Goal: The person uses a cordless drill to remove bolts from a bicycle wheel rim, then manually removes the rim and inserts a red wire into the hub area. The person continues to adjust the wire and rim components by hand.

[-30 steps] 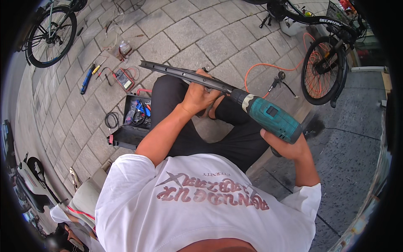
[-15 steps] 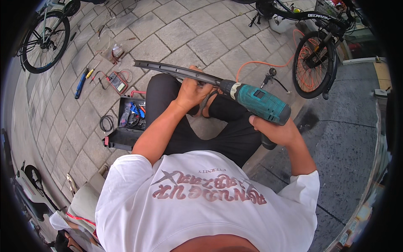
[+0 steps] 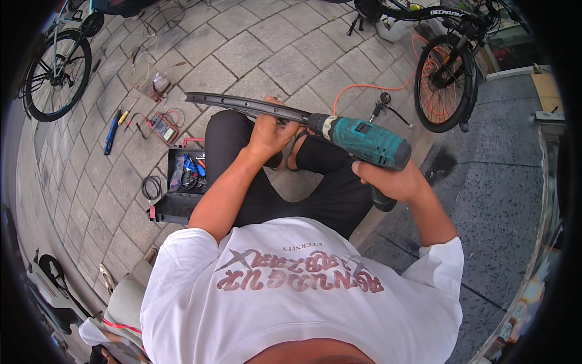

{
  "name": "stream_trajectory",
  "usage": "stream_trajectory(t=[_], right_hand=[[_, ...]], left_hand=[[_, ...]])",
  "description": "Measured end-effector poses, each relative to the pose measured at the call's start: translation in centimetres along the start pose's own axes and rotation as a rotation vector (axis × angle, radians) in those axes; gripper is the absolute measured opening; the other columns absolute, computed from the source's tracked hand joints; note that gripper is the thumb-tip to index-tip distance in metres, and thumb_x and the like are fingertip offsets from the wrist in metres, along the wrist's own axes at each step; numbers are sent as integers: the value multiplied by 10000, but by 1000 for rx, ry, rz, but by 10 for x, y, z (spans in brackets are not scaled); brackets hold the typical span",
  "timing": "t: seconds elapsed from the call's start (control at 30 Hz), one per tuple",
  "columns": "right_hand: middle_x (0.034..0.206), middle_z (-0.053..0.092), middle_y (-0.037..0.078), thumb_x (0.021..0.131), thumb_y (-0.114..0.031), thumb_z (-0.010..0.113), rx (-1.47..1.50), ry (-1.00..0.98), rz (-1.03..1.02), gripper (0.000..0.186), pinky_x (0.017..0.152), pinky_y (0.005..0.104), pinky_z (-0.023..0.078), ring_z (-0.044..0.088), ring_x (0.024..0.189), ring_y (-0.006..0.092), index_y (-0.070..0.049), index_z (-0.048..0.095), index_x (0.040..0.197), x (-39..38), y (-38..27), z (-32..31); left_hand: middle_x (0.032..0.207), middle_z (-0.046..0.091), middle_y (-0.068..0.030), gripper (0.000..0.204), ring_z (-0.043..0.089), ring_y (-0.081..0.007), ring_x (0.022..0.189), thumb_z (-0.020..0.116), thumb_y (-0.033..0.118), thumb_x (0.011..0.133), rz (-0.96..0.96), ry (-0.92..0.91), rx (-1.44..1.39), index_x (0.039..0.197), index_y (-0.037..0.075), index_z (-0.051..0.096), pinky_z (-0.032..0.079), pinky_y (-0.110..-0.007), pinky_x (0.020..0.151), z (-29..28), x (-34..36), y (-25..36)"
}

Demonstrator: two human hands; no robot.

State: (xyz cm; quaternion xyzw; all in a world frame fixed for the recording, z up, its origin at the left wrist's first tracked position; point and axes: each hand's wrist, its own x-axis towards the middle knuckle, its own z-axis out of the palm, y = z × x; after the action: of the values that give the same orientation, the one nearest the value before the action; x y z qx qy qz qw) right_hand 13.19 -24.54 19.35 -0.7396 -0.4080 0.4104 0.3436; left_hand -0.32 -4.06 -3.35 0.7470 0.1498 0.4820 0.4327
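A dark, curved bicycle wheel rim (image 3: 225, 101) with holes along its face lies across above my knees. My left hand (image 3: 268, 134) is closed around the rim near its right part. In my right hand (image 3: 388, 181) is a teal and black cordless drill (image 3: 371, 142), gripped by its handle and pointing left. The drill's chuck is up against the right end of the visible rim; the bit and the exact contact spot are hidden. Below the rim, my left fingers are partly out of sight.
An open black toolbox (image 3: 177, 205) with small tools sits left of my leg. Beyond it lie a red multimeter (image 3: 162, 128), a blue tool (image 3: 112, 133) and a yellow screwdriver (image 3: 125, 113). An orange hose (image 3: 357, 90), an air gauge (image 3: 380, 105) and a bicycle wheel (image 3: 445, 85) are ahead right.
The whole view has shifted and turned slightly. Both hands keep their hold on the rim and the drill, with hardly any movement between them.
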Motion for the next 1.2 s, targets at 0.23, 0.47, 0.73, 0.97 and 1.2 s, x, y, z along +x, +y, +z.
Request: stream_trajectory(t=[0.23,0.47,0.73,0.97,1.2], right_hand=[[798,667,-22,909,-87,724,40,-9,120,324,617,291,527,609,678,67,-26,711,1226,2,-6,-6],[899,690,10,919,-80,730,55,1,226,261,611,288,541,638,678,85,-12,698,1169,6,-21,-7],[896,691,12,931,-74,719,77,5,220,259,604,290,541,652,671,93,-15,696,1182,2,-28,-3],[840,681,-5,938,-93,744,-39,-6,257,253,600,283,535,642,668,81,-25,701,1178,3,-32,-11],[1076,757,27,932,-98,793,-102,20,104,376,844,280,550,671,920,78,-26,720,1293,4,-39,-15]], left_hand=[[846,592,-98,256,584,-286,752,813,-40,772,48,3,13,902,40,607,471,-406,640,5,-1,-2],[876,592,-101,279,586,-289,762,821,-32,775,16,-13,9,934,44,604,475,-411,649,5,0,-1],[923,576,-115,286,585,-291,777,832,-11,808,6,-46,-6,962,26,594,482,-414,664,12,-2,2],[991,613,-149,207,662,-354,832,798,46,841,-98,-84,2,979,10,649,544,-457,740,10,-4,4],[974,589,-143,261,636,-318,829,817,21,819,-102,-110,-15,995,-1,626,529,-417,720,10,-5,-1]])
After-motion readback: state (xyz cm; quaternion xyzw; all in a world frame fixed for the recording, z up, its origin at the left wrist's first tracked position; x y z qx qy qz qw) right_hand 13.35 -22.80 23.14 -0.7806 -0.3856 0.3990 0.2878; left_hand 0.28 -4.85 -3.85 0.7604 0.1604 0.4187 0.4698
